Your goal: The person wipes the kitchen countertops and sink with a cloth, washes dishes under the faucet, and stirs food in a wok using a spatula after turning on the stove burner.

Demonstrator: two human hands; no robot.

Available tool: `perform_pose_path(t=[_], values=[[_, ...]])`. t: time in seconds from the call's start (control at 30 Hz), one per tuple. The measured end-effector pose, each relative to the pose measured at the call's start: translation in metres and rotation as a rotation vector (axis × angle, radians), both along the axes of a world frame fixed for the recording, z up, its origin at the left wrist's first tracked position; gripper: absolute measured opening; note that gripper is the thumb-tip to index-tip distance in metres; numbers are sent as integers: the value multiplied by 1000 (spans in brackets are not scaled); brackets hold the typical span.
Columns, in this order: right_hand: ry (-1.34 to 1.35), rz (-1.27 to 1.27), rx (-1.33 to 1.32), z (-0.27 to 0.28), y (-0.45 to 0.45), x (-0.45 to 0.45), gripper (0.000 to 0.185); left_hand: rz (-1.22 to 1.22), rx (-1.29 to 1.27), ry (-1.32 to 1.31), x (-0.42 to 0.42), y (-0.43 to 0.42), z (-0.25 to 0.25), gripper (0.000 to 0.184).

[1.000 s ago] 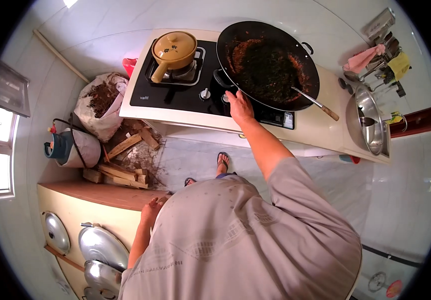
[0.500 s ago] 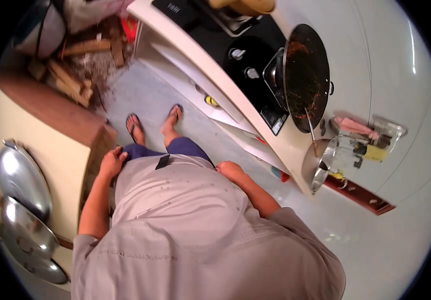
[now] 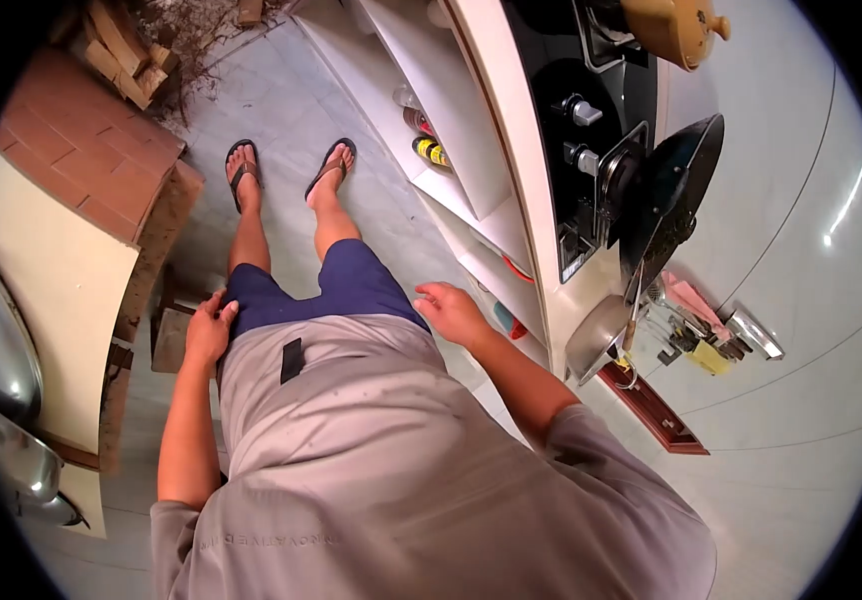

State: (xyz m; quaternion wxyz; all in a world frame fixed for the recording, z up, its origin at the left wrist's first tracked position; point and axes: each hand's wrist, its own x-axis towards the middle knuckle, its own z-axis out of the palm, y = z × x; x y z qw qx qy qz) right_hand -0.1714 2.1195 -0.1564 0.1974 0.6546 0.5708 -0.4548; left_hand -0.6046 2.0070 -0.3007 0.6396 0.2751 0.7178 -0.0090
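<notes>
My left hand (image 3: 209, 328) hangs beside the left leg of my navy shorts (image 3: 356, 283). Its fingers are loosely bent and apart, with nothing visible in them. On the other side, my right hand (image 3: 451, 312) is just off the right edge of the shorts, fingers loosely stretched and no object in them. Right of it stands the stove counter (image 3: 536, 180) with open shelves (image 3: 441, 110) below. A dark wok (image 3: 666, 200) appears edge-on over a burner of the black gas stove (image 3: 556, 75), its contents hidden from this angle.
A metal bowl (image 3: 596, 338) sits at the counter's near end, close to hanging utensils (image 3: 701, 340). A tan pot (image 3: 671, 30) is farther along the stove. To the left are a brick-tiled ledge (image 3: 91, 150), large metal lids (image 3: 1, 340) and firewood (image 3: 126, 55). My sandalled feet (image 3: 241, 175) stand on tile.
My view has shifted, bringing the shelves and stove closer and turning the wok edge-on. The fingers of my right hand have opened out and moved slightly away from the shorts.
</notes>
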Motion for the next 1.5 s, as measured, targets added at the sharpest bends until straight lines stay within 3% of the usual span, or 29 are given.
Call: perform_pose_path(t=[0.07,0.17,0.27,0.33,0.43,0.53,0.63,0.73,0.8,0.87,0.97,1.2,1.23,1.33,1.5], values=[[-40,47,60,2,16,-21,29,8,-39,-14,2,-7,1,51],[95,167,553,15,63,-29,28,133,4,-73,1,-44,-29,53],[-136,442,1090,49,143,-13,40,143,-52,-71,5,-39,-26,53],[-359,351,1235,64,183,0,46,89,-79,-49,10,-19,-6,52],[-491,232,1103,53,208,42,47,-32,-52,6,12,-13,-2,50],[-445,-95,1096,38,224,67,45,23,-66,12,10,-6,7,49],[-531,-213,1037,30,244,82,39,78,-24,4,4,-9,6,49],[-251,-902,877,39,255,56,36,87,-31,27,2,-9,8,50],[-57,-1130,805,35,256,60,33,106,-18,26,1,-14,3,50],[-18,-1155,863,37,248,53,30,120,-17,23,2,-10,8,51],[-92,-1033,916,45,242,42,27,133,-25,18,4,-1,12,51],[-99,-1033,817,39,252,51,23,115,-6,14,11,-8,-9,50],[-130,-944,822,37,248,55,27,120,-2,9,12,-9,-11,50],[-573,-170,948,29,240,73,23,76,-33,36,16,6,0,49],[-582,71,1116,27,232,65,21,80,-33,37,16,4,-2,48]])
